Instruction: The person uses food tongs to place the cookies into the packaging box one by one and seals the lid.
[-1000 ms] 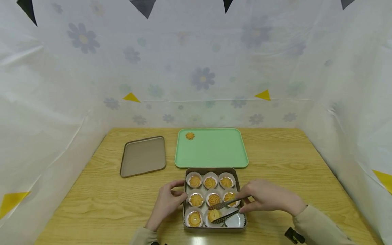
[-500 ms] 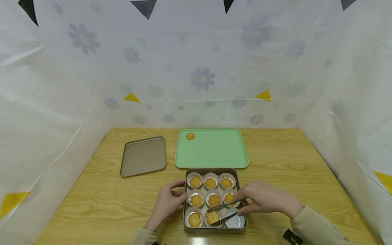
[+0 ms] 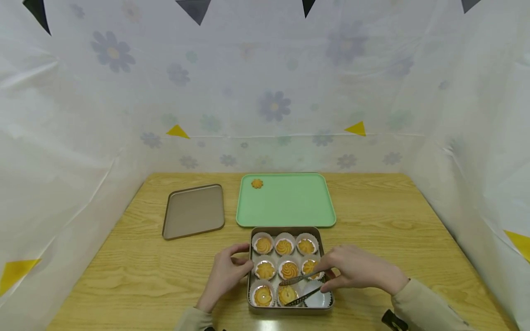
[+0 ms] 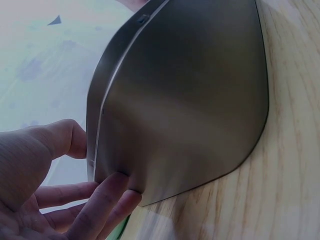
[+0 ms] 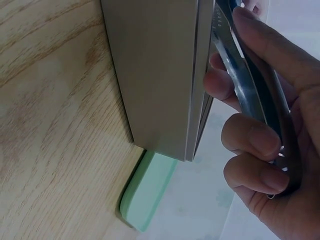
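A square metal tin (image 3: 290, 311) holds cookies in white paper cups, laid out in rows. My left hand (image 3: 229, 271) holds its left wall, thumb at the rim and fingers against the outside, as the left wrist view shows. My right hand (image 3: 356, 269) grips metal tongs (image 3: 306, 276) over the front of the tin. The two tong tips stand apart, on either side of a ring-shaped cookie (image 3: 287, 294) in the front middle cup. The front right paper cup (image 3: 317, 299) has no cookie in it.
Behind the tin lies a green tray (image 3: 290, 202) with one flower-shaped cookie (image 3: 257, 184) near its far left corner. A brown tray (image 3: 196, 209) lies to the left on the wooden table (image 3: 136, 271). Pale sheeting hangs around the sides and back.
The ring-shaped cookie has shifted slightly left and settled into the front middle cup. The tong tips have spread a little around it. My left hand has stayed in place.
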Tool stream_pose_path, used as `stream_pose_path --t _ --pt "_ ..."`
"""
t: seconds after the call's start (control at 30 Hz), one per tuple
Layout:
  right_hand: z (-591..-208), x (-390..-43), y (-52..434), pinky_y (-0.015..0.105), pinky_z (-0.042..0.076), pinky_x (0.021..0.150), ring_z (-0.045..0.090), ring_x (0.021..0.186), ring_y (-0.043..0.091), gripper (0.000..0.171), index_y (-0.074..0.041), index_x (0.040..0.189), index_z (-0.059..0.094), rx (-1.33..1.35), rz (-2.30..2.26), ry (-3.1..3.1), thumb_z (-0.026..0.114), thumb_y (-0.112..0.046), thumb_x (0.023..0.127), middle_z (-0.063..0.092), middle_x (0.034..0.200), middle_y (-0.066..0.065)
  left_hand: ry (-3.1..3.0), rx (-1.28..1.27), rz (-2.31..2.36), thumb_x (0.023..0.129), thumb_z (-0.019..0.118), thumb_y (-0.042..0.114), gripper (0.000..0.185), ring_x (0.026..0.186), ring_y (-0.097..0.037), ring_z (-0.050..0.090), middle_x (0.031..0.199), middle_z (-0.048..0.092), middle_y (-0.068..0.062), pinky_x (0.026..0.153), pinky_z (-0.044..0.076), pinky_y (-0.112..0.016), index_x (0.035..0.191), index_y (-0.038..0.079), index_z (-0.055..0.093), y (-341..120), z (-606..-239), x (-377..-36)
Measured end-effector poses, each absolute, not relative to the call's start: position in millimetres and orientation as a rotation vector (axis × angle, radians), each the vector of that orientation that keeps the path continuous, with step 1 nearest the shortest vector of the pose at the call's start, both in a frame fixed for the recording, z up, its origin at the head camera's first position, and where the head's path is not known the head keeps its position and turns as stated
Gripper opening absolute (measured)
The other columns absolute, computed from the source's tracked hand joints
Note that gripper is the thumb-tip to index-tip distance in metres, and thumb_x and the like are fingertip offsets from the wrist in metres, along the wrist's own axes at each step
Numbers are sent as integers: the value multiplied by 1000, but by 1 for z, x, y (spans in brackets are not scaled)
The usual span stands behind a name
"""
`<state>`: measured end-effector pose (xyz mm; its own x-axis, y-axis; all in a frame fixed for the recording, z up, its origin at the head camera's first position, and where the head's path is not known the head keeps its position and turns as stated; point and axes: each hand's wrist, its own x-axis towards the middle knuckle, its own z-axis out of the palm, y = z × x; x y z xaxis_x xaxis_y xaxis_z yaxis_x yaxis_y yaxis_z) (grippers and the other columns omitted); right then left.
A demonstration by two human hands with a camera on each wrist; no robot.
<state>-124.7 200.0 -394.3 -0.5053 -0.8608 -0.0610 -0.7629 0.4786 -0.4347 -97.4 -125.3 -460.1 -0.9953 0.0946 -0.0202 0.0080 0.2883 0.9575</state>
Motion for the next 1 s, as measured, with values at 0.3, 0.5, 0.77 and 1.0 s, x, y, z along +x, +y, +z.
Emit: stream_pose_path --t 0.3,0.5,0.77,1.0 --pt "-397 -129 205 11 38 59 43 64 -11 28 -21 111 75 -1412 -643 2399 72 -39 90 58 70 -21 2481 108 1799 80 70 1 44 90 -30 77 124 67 -29 67 60 -21 123 -7 65 -126 -459 -98" --pt "-407 -139 213 12 36 54 38 59 -9 42 -12 125 71 -1209 -877 2278 67 -39 94 63 74 -14 2466 115 1818 79 71 -1 44 90 -31 77 124 67 -30 67 61 -23 123 -8 65 -126 -459 -97" --pt "-412 -163 214 19 40 55 43 60 -2 48 1 128 66 -904 -1069 2401 68 -33 94 71 91 5 2477 109 1793 80 70 0 44 90 -30 77 124 67 -29 66 61 -22 123 -8 65 -126 -461 -98" --pt "-392 -207 189 22 29 49 26 50 4 51 3 129 65 -706 -1034 2662 68 -34 94 47 62 -4 2483 93 1787 79 69 2 44 90 -30 77 124 67 -30 66 60 -22 122 -7 65 -126 -461 -98"
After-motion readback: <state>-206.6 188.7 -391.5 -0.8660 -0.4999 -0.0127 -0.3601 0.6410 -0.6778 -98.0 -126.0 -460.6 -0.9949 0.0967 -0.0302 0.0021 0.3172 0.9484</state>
